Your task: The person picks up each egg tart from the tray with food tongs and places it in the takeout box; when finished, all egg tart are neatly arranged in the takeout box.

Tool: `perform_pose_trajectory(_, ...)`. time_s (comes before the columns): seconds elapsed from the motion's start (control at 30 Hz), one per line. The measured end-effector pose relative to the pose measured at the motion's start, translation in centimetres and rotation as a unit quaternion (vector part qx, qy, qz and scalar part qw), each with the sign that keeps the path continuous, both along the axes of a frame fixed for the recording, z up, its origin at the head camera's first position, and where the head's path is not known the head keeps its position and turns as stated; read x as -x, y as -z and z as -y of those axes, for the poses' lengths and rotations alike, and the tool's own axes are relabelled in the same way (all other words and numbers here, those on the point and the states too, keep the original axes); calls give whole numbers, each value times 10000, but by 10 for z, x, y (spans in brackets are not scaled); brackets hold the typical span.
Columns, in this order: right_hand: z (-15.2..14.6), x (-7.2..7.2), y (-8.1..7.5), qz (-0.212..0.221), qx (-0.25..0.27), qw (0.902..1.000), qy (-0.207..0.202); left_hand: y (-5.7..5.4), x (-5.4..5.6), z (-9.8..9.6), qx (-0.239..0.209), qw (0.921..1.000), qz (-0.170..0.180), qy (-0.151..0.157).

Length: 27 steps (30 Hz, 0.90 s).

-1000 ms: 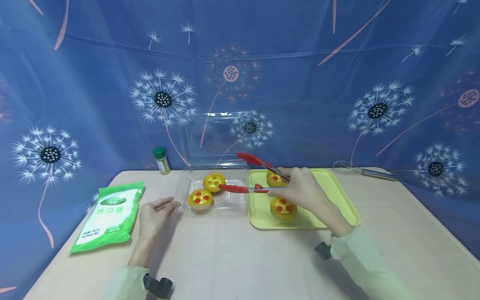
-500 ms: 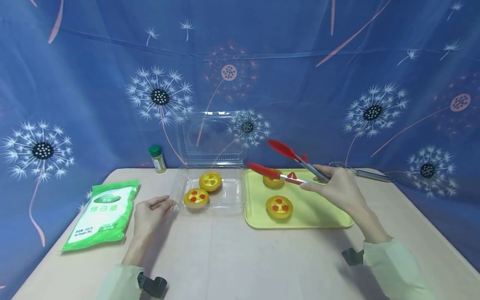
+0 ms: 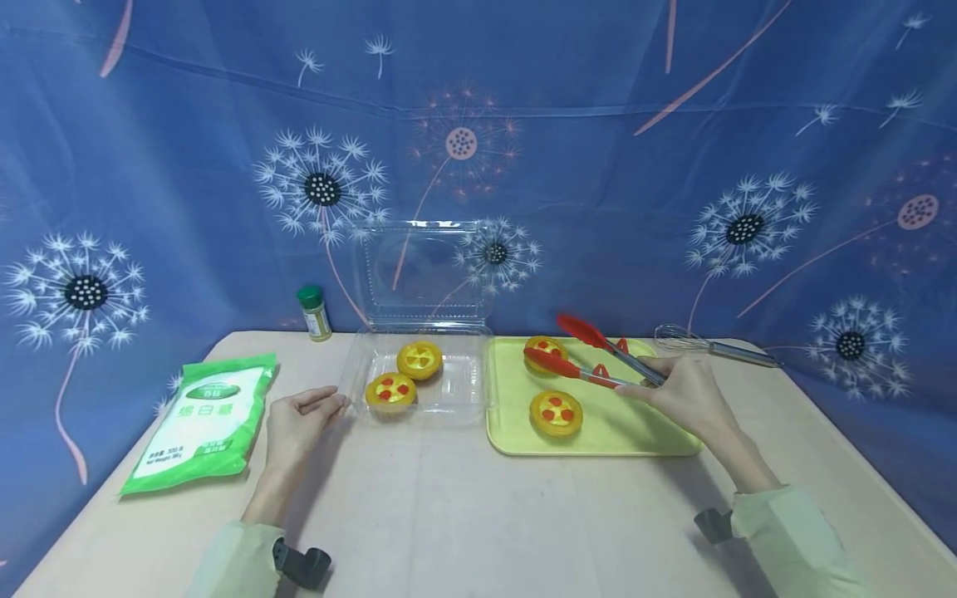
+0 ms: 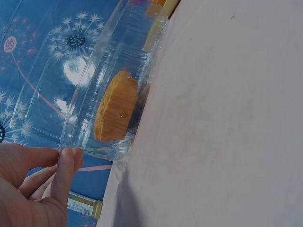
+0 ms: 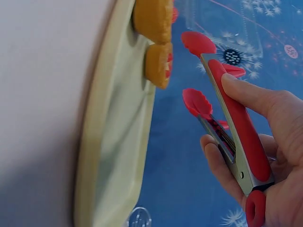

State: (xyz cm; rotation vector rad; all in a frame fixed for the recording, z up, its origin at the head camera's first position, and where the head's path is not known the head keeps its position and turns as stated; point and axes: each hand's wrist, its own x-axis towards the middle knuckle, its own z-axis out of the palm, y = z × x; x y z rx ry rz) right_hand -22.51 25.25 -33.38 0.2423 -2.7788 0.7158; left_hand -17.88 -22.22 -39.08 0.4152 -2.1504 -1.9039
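My left hand (image 3: 302,428) pinches the left rim of a clear hinged plastic container (image 3: 465,386), whose lid stands open at the back. Inside sit two egg tarts, one with a yellow patterned top (image 3: 419,360) and one dotted red (image 3: 391,392). In my right hand (image 3: 691,394) is a pair of red-tipped metal tongs (image 5: 244,137), held with the arms spread and nothing between the tips. The tongs hover over a pale yellow tray (image 3: 643,440) bearing two more red-dotted tarts. The front tart (image 3: 557,414) shows fully; the tongs overlap the rear tart (image 3: 538,343).
A green and white bag (image 3: 202,423) lies at the left of the table. Behind it stands a green-capped seasoning jar (image 3: 315,314). A whisk (image 3: 718,346) rests behind the tray at the right. A blue dandelion-print curtain (image 3: 583,208) hangs along the back.
My right hand has drawn the tongs from over the container rightward above the tray, then slightly lower over the rear tart. The left hand stays at the container's rim; the tarts remain in place.
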Motion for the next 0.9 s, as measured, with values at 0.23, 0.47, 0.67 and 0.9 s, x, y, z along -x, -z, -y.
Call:
perform_pose_trajectory(0.23,0,6,9,598,92,9981,73,-1,0,0,-46,10000,-10,3)
perform_pose_trajectory(0.47,5,11,12,836,102,9964,42,-2,-1,-1,-52,10000,-30,-13)
perform_pose_trajectory(0.67,7,14,16,849,96,9963,-10,0,0,-1,-2,10000,22,-27)
perform_pose_trajectory(0.9,7,16,17,743,98,9972,15,1,1,0,-108,9999,6,-7)
